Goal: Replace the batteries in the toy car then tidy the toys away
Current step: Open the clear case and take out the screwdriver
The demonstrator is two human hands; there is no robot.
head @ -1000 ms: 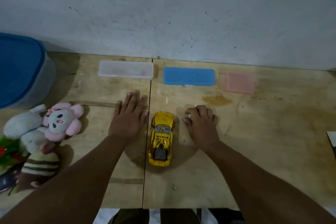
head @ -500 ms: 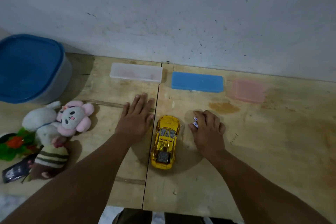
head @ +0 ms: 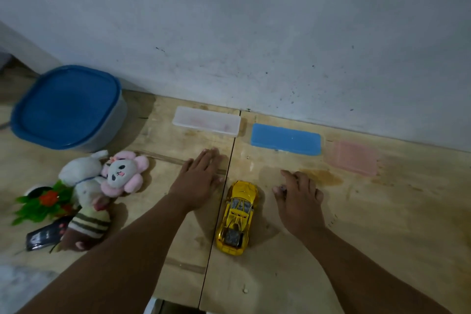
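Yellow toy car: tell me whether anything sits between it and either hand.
Nothing visible does. The yellow toy car stands on bare table between the left hand and right hand, with only open wood on each side.

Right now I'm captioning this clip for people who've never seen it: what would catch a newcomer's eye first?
The shiny yellow toy car at the centre of the wooden table, flanked by the left hand lying flat and the right hand with curled fingers. Next, the big blue-lidded tub at far left, with a heap of plush toys in front of it.
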